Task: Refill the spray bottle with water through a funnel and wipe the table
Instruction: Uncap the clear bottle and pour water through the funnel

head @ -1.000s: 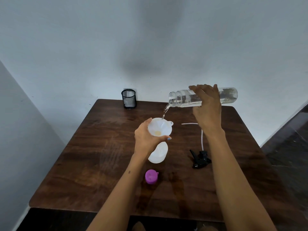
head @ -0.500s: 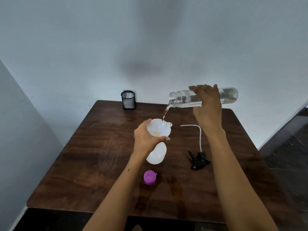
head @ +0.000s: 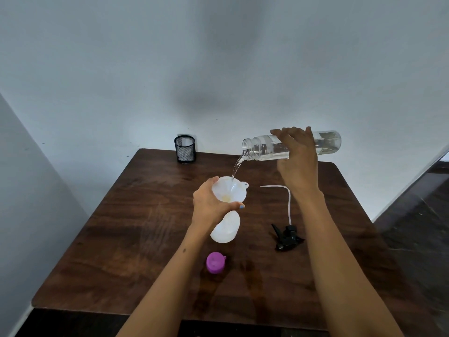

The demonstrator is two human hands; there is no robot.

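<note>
From the head view, your right hand point(head: 297, 161) is wrapped around a clear plastic water bottle point(head: 325, 142), held nearly level above the dark brown wooden counter point(head: 126, 239), and a thin stream of water point(head: 235, 167) runs from its mouth into a white plastic funnel point(head: 234, 193). Your left hand point(head: 210, 206) grips that funnel where it sits in the white translucent spray bottle point(head: 226, 229). A black trigger sprayer head point(head: 286, 237) with its clear tube point(head: 289, 200) lies to the right, a purple plastic cap point(head: 215, 262) in front, and a black mesh cup point(head: 184, 149) at the far edge.
</note>
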